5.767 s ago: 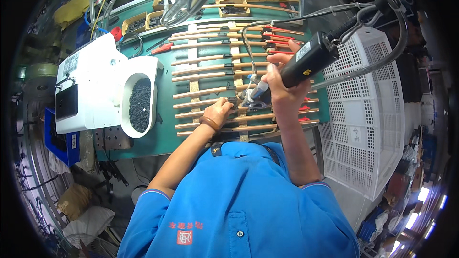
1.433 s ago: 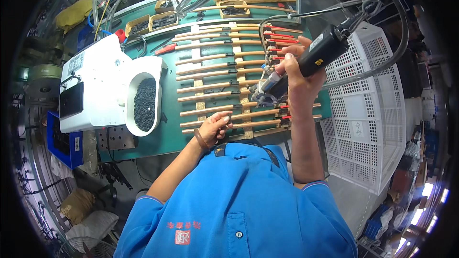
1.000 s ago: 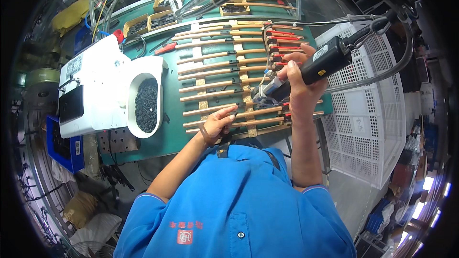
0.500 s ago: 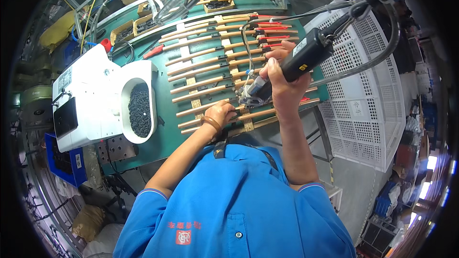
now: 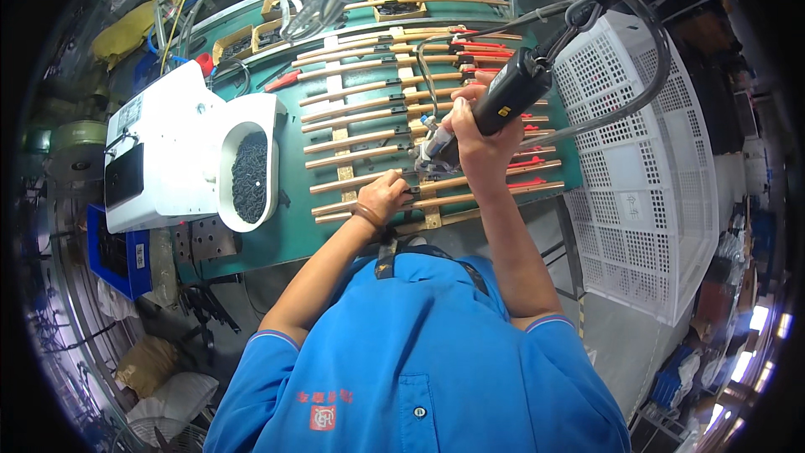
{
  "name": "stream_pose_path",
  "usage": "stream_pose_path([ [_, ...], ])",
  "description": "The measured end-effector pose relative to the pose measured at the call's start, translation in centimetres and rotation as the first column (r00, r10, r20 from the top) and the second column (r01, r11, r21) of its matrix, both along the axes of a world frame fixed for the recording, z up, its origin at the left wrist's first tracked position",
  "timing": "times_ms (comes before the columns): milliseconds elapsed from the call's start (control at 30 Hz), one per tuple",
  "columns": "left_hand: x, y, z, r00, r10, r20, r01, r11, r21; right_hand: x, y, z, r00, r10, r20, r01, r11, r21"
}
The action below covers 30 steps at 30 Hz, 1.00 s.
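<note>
My right hand (image 5: 482, 138) is wrapped round a black cylindrical power screwdriver (image 5: 513, 91), which is held tilted. Its metal nose (image 5: 432, 155) is over the rows of wooden rods (image 5: 352, 152), beside small black fittings (image 5: 402, 129); whether the tip touches anything is unclear. My left hand (image 5: 386, 197) is closed on a wooden rod (image 5: 335, 207) near the front, its fingertips next to a black fitting (image 5: 412, 191). The fingers partly hide what they grip. Red pieces (image 5: 528, 183) sit at the rods' right ends.
A white screw feeder (image 5: 159, 159) with a bowl of dark screws (image 5: 249, 176) stands left. To the right is a white perforated crate (image 5: 637, 176). Small boxes of black parts (image 5: 235, 46) and a red-handled tool (image 5: 283, 80) lie farther back. Hoses (image 5: 662, 59) hang overhead.
The screwdriver's nose has moved slightly away from me, from close beside my left hand to farther up the rods. My left hand stays at nearly the same place. The whole view has shifted slightly.
</note>
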<state>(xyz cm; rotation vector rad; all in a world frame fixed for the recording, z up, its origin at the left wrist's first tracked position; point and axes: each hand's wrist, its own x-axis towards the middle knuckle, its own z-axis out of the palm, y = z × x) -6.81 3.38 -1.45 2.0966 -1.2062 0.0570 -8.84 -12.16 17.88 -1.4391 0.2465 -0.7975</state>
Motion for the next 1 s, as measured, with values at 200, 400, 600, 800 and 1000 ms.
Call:
stream_pose_path([
  [200, 0.0, -0.4, -0.5, 0.959, 0.077, -0.271, -0.041, 0.990, 0.137, 0.7, -0.3, -2.1, 0.999, 0.038, -0.020, -0.038, 0.999, -0.001],
  [400, -0.1, -0.5, -0.1, 0.959, 0.100, -0.266, -0.047, 0.979, 0.201, 2.1, -2.8, -3.1, 0.999, 0.034, -0.005, -0.034, 0.994, -0.103],
  [600, -0.8, -0.4, 0.1, 0.972, 0.123, -0.198, -0.059, 0.952, 0.301, 1.7, -4.4, -2.8, 0.998, 0.018, -0.057, -0.024, 0.993, -0.117],
  [800, -0.6, -0.9, -0.3, 0.990, 0.091, -0.108, -0.063, 0.968, 0.241, -1.4, -5.6, -4.5, 0.980, -0.177, -0.095, 0.143, 0.947, -0.286],
  [1000, 0.1, -1.5, -0.8, 0.994, 0.072, -0.080, -0.053, 0.975, 0.216, -10.8, -4.6, -12.2, 0.821, -0.241, -0.518, -0.286, 0.612, -0.738],
])
